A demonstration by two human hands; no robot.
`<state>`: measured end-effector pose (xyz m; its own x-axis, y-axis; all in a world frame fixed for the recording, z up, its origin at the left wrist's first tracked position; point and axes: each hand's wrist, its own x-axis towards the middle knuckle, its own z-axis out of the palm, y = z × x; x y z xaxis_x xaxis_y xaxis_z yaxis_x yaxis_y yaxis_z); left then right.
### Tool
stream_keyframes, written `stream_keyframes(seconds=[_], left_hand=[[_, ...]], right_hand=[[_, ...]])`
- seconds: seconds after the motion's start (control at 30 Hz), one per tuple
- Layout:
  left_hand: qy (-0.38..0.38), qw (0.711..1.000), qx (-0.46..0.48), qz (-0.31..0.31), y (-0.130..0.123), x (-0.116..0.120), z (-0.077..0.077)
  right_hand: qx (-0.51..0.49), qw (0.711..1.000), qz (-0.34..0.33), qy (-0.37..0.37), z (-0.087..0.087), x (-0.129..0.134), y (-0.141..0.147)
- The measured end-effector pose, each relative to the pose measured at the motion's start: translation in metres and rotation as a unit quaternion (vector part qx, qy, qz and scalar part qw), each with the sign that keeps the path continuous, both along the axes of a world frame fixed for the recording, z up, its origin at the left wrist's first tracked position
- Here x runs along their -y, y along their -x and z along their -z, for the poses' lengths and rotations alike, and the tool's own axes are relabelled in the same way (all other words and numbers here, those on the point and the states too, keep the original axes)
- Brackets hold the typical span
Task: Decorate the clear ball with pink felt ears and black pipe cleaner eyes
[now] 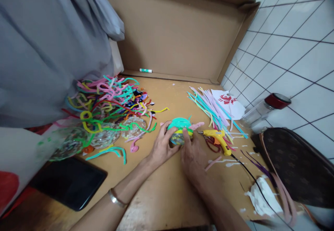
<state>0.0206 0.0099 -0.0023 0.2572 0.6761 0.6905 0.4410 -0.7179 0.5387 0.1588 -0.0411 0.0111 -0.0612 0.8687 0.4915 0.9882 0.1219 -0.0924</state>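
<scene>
- Pipe-cleaner-covered craft piece [179, 123] is over the bench [156, 199], between our hands.
- Our left hand [164, 144] has its side pinched; our right hand [192, 153] touches its front, grip unclear.
- Turquoise top looks done; we'd guess the underside remains.

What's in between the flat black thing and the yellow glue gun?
In the head view, a stretch of tabletop, then the left hand and the right hand, both on a round turquoise-and-yellow thing.
</scene>
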Motion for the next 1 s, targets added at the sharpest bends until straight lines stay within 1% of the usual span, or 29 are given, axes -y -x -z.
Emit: stream_keyframes(seconds=[0.13, 0.2, 0.23, 0.27, 0.3, 0.33, 0.4, 0.47, 0.57, 0.63, 0.7, 0.77, 0.8, 0.87, 0.93, 1.0], left_hand=[[-0.001, 1.000, -0.008, -0.008, 0.001, -0.001, 0.001], [-0.005, 1.000, -0.012, -0.011, 0.001, -0.002, 0.002], [-0.007, 1.000, -0.013, -0.011, 0.001, -0.002, 0.002], [-0.010, 1.000, -0.014, -0.010, 0.001, -0.003, 0.003], [-0.013, 1.000, -0.016, -0.008, 0.001, -0.003, 0.003], [-0.015, 1.000, -0.018, -0.006, 0.000, -0.003, 0.003], [-0.018, 1.000, -0.021, -0.003, 0.000, -0.003, 0.004], [-0.020, 1.000, -0.022, 0.002, -0.001, -0.003, 0.005], [-0.017, 1.000, -0.019, 0.013, 0.000, -0.003, 0.007], [-0.013, 1.000, -0.019, 0.017, 0.000, -0.004, 0.007], [-0.013, 1.000, -0.018, 0.018, 0.000, -0.004, 0.007], [-0.017, 1.000, -0.013, 0.018, 0.000, -0.003, 0.005], [-0.019, 1.000, -0.011, 0.019, 0.000, -0.003, 0.005], [-0.021, 1.000, -0.010, 0.021, 0.000, -0.004, 0.004], [-0.022, 0.999, -0.011, 0.022, -0.001, -0.004, 0.003], [-0.023, 0.999, -0.015, 0.020, -0.001, -0.004, 0.002]], right_hand=[[-0.037, 0.999, -0.039, -0.004, 0.000, 0.004, -0.006], [-0.051, 0.997, -0.051, -0.013, -0.003, 0.009, -0.018], [-0.051, 0.998, -0.040, -0.018, -0.006, 0.012, -0.027], [-0.044, 0.999, -0.020, -0.022, -0.009, 0.014, -0.038], [-0.035, 0.999, 0.027, -0.030, -0.012, 0.016, -0.050], [-0.029, 0.995, 0.093, -0.027, -0.015, 0.016, -0.062], [-0.004, 0.977, 0.208, 0.043, -0.021, 0.012, -0.084], [0.031, 0.954, 0.269, 0.130, -0.026, 0.004, -0.098], [0.026, 0.934, 0.293, 0.202, -0.028, -0.012, -0.105], [-0.002, 0.927, 0.299, 0.225, -0.026, -0.019, -0.106], [-0.039, 0.923, 0.307, 0.228, -0.023, -0.021, -0.110], [-0.074, 0.927, 0.313, 0.195, -0.019, -0.018, -0.118], [-0.087, 0.931, 0.315, 0.160, -0.018, -0.016, -0.122], [-0.112, 0.941, 0.315, 0.062, -0.019, -0.008, -0.130], [-0.135, 0.948, 0.284, -0.050, -0.025, -0.001, -0.131], [-0.144, 0.952, 0.230, -0.141, -0.037, 0.004, -0.123]])
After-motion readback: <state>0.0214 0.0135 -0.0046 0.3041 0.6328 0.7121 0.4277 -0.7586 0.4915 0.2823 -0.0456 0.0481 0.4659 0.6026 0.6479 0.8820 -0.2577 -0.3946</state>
